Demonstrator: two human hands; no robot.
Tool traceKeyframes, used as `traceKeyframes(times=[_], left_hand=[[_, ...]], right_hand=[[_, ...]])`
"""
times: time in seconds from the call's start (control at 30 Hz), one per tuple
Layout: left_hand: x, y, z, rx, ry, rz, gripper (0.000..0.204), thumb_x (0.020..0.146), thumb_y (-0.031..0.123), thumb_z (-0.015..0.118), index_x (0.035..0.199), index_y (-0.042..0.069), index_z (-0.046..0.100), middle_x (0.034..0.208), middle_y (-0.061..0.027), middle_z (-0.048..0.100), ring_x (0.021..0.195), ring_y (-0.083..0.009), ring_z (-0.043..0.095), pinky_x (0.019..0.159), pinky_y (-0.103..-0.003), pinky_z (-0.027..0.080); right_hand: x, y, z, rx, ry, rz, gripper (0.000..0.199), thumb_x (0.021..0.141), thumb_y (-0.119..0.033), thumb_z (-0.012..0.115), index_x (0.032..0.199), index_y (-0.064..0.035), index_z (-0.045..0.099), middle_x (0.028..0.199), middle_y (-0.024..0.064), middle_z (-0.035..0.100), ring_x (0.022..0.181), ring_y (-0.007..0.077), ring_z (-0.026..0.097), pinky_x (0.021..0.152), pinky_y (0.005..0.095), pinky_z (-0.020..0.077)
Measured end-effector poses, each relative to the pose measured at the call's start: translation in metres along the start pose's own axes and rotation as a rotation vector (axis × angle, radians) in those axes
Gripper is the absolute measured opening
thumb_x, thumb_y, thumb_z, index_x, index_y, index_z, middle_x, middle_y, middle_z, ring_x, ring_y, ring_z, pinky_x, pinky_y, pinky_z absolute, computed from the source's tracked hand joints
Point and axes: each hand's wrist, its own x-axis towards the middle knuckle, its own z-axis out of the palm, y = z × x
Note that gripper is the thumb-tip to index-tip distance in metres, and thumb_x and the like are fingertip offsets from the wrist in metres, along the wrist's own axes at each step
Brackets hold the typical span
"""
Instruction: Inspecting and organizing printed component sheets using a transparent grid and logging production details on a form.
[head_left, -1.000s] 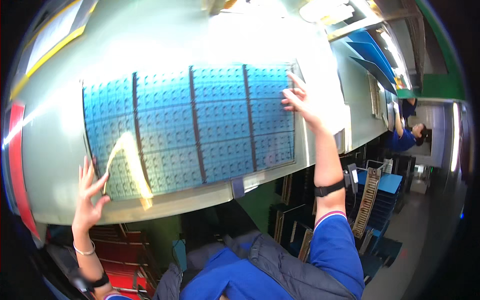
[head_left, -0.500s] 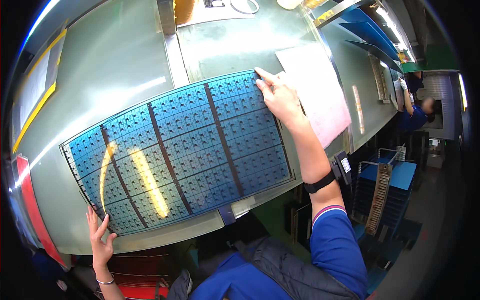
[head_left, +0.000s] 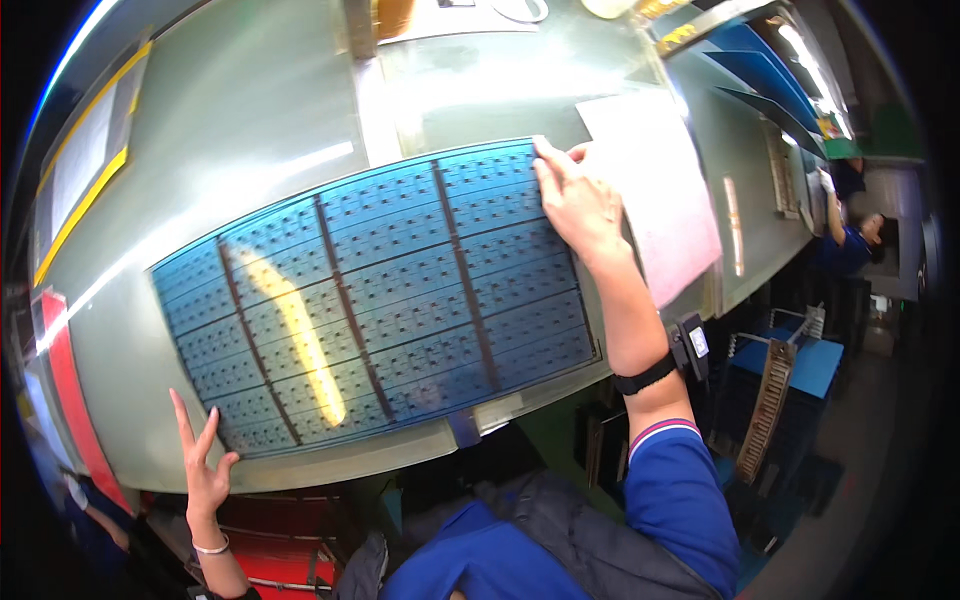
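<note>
On the smooth table (head_left: 265, 90), a glossy, rectangular blue panel (head_left: 405, 285), dark-banded, is seen. The left hand (head_left: 209, 487) is spread at one corner; whether another is clamped by the right hand (head_left: 587, 212) cannot be told.

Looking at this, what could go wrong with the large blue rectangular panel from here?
1. The large blue rectangular panel, gridded with dark lines, has its near right corner close to the edge of the pale green tabletop; a pull might leave it overhanging.
2. The right-hand grip is at the far right corner, the left-hand grip, fingers spread, at the near left; uneven pushing might skew the panel.
3. The bright yellowish reflection across the panel could mask surface marks.
</note>
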Motion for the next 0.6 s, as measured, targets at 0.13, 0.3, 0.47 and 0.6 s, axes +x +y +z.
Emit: traceKeyframes(times=[0.13,0.3,0.47,0.6], left_hand=[[0.000,0.012,-0.008,0.284,-0.099,0.017,0.077,0.066,0.002,0.069,0.139,0.006,0.044,0.151,-0.0174,0.028,0.141,-0.0368,0.020,0.115,-0.051,0.014],[0.013,0.040,-0.008,0.505,-0.167,-0.058,0.063,0.084,0.016,0.060,0.141,0.003,0.037,0.149,-0.0167,0.031,0.141,-0.0320,0.022,0.117,-0.047,0.010],[0.067,0.071,0.020,0.484,0.173,-0.073,0.055,0.091,0.019,0.054,0.136,-0.007,0.036,0.145,-0.0226,0.034,0.137,-0.0356,0.029,0.114,-0.047,0.018],[0.141,0.019,0.026,0.395,0.505,-0.020,0.052,0.095,0.025,0.049,0.136,-0.006,0.037,0.142,-0.0254,0.037,0.132,-0.0375,0.036,0.110,-0.044,0.027]], right_hand=[[-0.002,-0.016,0.013,-0.149,0.217,-0.218,0.035,0.084,-0.024,0.054,0.115,-0.0098,0.061,0.119,0.0131,0.055,0.108,0.0325,0.051,0.098,0.0431,0.0354],[-0.014,-0.001,0.026,-0.176,0.231,-0.182,0.049,0.085,-0.018,0.050,0.132,-0.0033,0.049,0.132,0.0144,0.050,0.119,0.0316,0.044,0.104,0.0409,0.0309],[-0.015,0.001,0.033,-0.101,0.199,-0.146,0.049,0.089,-0.021,0.047,0.136,-0.0069,0.047,0.137,0.0101,0.046,0.123,0.0294,0.038,0.107,0.0393,0.0265],[-0.014,-0.008,0.034,-0.083,0.187,-0.151,0.048,0.090,-0.021,0.046,0.136,-0.0068,0.047,0.138,0.0097,0.045,0.123,0.0298,0.037,0.107,0.0398,0.0269]])
